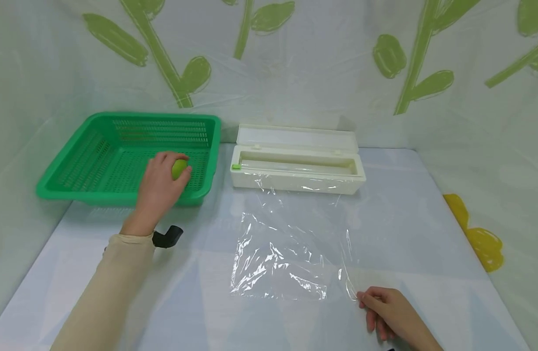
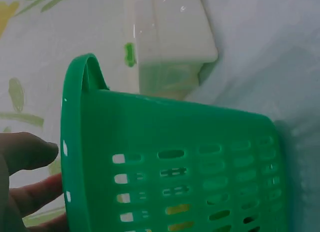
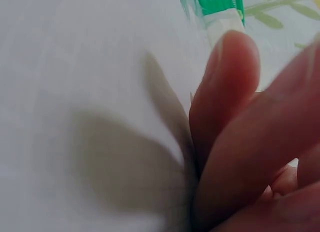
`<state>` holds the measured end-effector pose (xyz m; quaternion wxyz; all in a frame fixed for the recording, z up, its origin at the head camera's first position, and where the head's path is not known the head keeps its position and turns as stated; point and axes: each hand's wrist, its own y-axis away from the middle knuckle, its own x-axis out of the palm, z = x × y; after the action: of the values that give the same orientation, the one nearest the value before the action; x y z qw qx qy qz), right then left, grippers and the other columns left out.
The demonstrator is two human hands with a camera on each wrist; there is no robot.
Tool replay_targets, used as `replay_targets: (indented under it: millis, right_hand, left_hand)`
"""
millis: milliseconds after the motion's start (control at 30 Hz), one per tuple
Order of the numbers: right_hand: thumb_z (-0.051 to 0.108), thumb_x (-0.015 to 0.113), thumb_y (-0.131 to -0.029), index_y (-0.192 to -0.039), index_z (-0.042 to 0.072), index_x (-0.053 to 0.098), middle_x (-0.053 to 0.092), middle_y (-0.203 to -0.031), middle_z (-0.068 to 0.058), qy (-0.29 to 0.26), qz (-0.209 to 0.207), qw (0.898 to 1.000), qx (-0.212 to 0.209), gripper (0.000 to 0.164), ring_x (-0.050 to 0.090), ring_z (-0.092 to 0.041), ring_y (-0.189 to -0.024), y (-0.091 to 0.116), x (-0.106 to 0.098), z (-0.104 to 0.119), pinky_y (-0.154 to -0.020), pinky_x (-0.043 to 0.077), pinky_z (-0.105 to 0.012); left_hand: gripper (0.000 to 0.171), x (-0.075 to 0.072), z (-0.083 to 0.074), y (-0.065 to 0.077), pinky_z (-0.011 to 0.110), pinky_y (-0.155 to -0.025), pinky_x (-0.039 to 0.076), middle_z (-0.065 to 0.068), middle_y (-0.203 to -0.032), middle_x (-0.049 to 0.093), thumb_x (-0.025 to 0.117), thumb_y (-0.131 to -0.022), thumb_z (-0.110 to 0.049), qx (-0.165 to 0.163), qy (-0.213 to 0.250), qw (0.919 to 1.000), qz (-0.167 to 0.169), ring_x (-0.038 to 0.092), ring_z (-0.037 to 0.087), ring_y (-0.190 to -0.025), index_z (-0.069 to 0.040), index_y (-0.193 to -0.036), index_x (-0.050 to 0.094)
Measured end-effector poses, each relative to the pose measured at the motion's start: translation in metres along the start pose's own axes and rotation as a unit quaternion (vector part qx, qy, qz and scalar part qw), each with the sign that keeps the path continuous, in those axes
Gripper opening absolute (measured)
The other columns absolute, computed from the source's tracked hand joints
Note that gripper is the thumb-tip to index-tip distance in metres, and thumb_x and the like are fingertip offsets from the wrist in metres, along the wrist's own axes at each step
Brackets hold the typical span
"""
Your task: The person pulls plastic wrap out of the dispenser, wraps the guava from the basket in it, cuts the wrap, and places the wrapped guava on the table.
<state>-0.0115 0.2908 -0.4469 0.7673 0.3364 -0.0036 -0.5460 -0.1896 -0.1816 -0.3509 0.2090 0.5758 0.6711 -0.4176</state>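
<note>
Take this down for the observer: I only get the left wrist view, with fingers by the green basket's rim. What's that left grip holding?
Observer: In the head view, the left grip holds a round green object.
Operator: And what's the right grip doing?
Observer: Pinching an edge of the clear film.
Operator: I see part of the white box. What's inside?
Observer: A pale roll, lying lengthwise.

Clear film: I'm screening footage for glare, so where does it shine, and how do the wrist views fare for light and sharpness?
Head view: white streaks glare off the clear film; left wrist view: dimmer, the green basket muted; right wrist view: right hand close and soft, blurry-edged shadows beside it.
</note>
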Motion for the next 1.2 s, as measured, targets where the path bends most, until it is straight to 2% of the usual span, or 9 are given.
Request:
replay_targets:
  millis: [200, 367, 700, 933, 1100, 1200]
  right_hand:
    - [0.04, 0.051, -0.088, -0.08, 0.003, 0.055, 0.056, -0.054, -0.01, 0.008, -0.003, 1.0, -0.005, 0.038, 0.047, -0.016, -0.033, 0.001, -0.001, 0.001, -0.031, 0.038, -0.033]
    - [0.04, 0.051, -0.088, -0.08, 0.002, 0.055, 0.056, -0.054, -0.011, -0.001, -0.003, 1.0, -0.002, 0.039, 0.046, -0.015, -0.033, 0.002, -0.001, 0.0, -0.031, 0.037, -0.031]
    - [0.041, 0.051, -0.087, -0.081, 0.002, 0.055, 0.056, -0.055, -0.01, -0.003, -0.006, 1.0, -0.004, 0.039, 0.046, -0.014, -0.033, 0.002, -0.001, 0.0, -0.031, 0.037, -0.029]
    - [0.042, 0.051, -0.087, -0.081, 0.003, 0.056, 0.056, -0.054, -0.01, 0.009, -0.012, 1.0, 0.003, 0.04, 0.046, -0.016, -0.033, 0.003, -0.001, 0.001, -0.031, 0.037, -0.031]
    - [0.042, 0.051, -0.087, -0.081, 0.003, 0.056, 0.056, -0.054, -0.01, 0.01, -0.012, 1.0, 0.004, 0.04, 0.046, -0.016, -0.034, 0.002, 0.0, 0.002, -0.031, 0.037, -0.031]
    - [0.042, 0.051, -0.087, -0.081, 0.003, 0.056, 0.056, -0.054, -0.01, 0.01, -0.009, 1.0, 0.003, 0.04, 0.046, -0.016, -0.034, 0.001, -0.001, 0.001, -0.031, 0.037, -0.031]
  left_hand:
    - [0.047, -0.011, 0.004, -0.008, 0.052, -0.071, 0.033, 0.024, -0.13, 0.031, 0.051, -0.088, -0.033, -0.035, -0.069, 0.9944, 0.072, 0.029, 0.043, -0.108, -0.003, -0.124, 0.044]
    - [0.059, -0.01, 0.009, -0.017, 0.057, -0.072, 0.031, 0.025, -0.136, 0.018, 0.048, -0.087, -0.04, -0.067, -0.082, 0.9862, 0.128, 0.021, 0.045, -0.115, -0.004, -0.132, 0.033]
    - [0.071, -0.005, 0.016, -0.027, 0.065, -0.081, 0.025, 0.028, -0.139, 0.009, 0.049, -0.086, -0.044, -0.096, -0.108, 0.975, 0.169, 0.016, 0.05, -0.119, -0.003, -0.138, 0.022]
    - [0.078, -0.007, 0.02, -0.033, 0.063, -0.077, 0.029, 0.031, -0.135, 0.015, 0.045, -0.087, -0.048, -0.114, -0.126, 0.9631, 0.209, 0.019, 0.049, -0.115, 0.0, -0.14, 0.015]
    - [0.073, -0.005, 0.025, -0.036, 0.06, -0.071, 0.033, 0.028, -0.133, 0.019, 0.045, -0.087, -0.047, -0.11, -0.137, 0.9601, 0.217, 0.021, 0.047, -0.112, -0.001, -0.138, 0.021]
    - [0.068, -0.002, 0.028, -0.039, 0.062, -0.072, 0.034, 0.027, -0.135, 0.018, 0.047, -0.088, -0.043, -0.098, -0.139, 0.9593, 0.225, 0.02, 0.05, -0.114, -0.004, -0.138, 0.023]
